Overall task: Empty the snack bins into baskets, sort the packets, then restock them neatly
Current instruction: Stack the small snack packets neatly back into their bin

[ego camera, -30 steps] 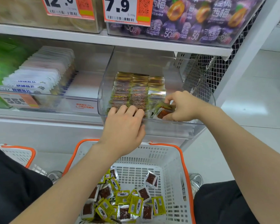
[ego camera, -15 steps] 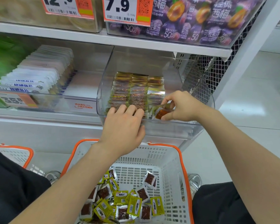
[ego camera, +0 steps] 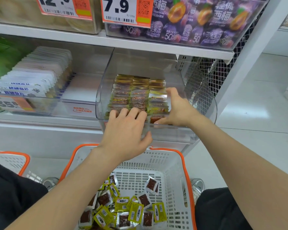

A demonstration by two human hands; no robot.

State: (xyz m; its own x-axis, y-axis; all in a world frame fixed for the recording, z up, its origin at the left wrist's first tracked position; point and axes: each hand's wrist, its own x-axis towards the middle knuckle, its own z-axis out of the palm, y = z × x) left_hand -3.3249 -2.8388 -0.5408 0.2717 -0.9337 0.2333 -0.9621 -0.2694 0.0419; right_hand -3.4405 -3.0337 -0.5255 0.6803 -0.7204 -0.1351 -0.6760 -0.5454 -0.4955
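A clear plastic bin (ego camera: 204, 112) on the middle shelf holds three neat rows of small yellow-and-brown snack packets (ego camera: 136, 95). My left hand (ego camera: 126, 130) rests over the bin's front edge, its fingertips on the front packets of the left rows. My right hand (ego camera: 176, 108) reaches inside the bin with fingers spread along the right row, thumb by the front packet. Below stands a white basket with an orange rim (ego camera: 186, 176), holding several loose packets (ego camera: 123, 208) of the same kind.
A second orange-rimmed basket (ego camera: 12, 160) sits at the left. The neighbouring bin (ego camera: 40, 103) holds white packets. Purple jelly pouches (ego camera: 198, 22) and price tags (ego camera: 126, 10) fill the upper shelf. A wire mesh panel (ego camera: 206, 77) borders the right side. My knees flank the basket.
My right hand, which pinched a packet at the front of the right row, has let it go and spread its fingers along that row. My left hand has stayed put.
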